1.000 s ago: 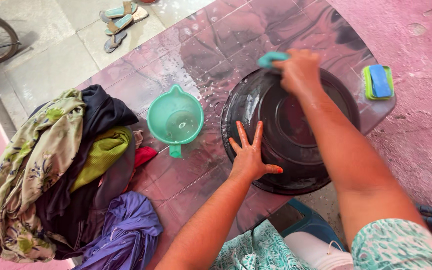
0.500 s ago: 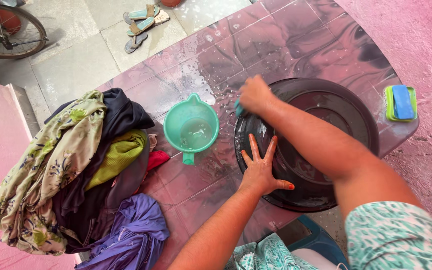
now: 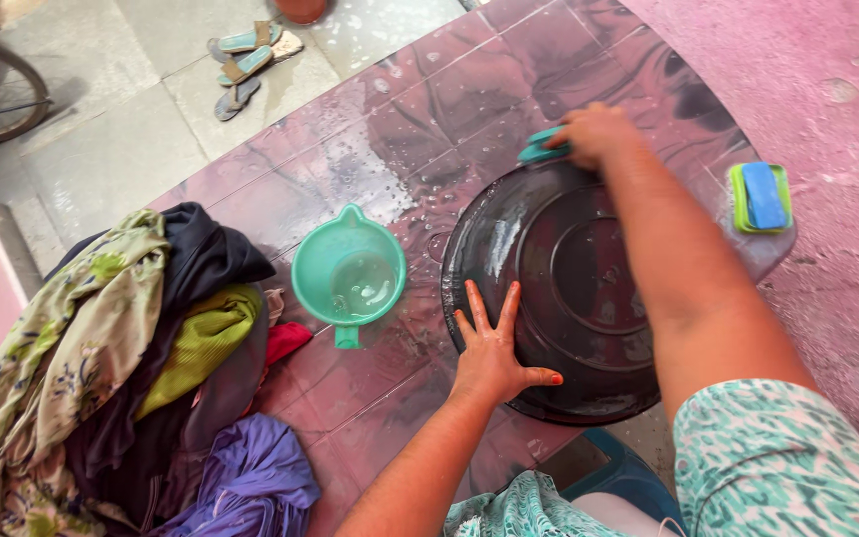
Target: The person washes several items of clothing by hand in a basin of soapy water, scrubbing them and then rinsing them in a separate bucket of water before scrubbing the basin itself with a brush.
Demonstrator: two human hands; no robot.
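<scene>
Wet marbled pink tabletop (image 3: 370,129) bearing round glossy black basin (image 3: 569,298), left hand (image 3: 494,348) pressing flat, fingers spread, right hand (image 3: 599,134) gripping teal scrubber (image 3: 541,147) at far rim.

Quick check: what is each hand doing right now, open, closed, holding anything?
Left hand: open, fingers spread, palm flat on the upturned dark basin.
Right hand: closed on a teal scrubber at the basin's far rim.

Soft, even daylight fills the frame, with faint shadows only. Pale sheen streaks the wet dark basin (image 3: 559,298) at centre and water beads glint on the tiled surface (image 3: 429,109) above it. Focus holds across the middle; the right hand (image 3: 594,134) is slightly motion-blurred, and straight lines bow near the corners.
</scene>
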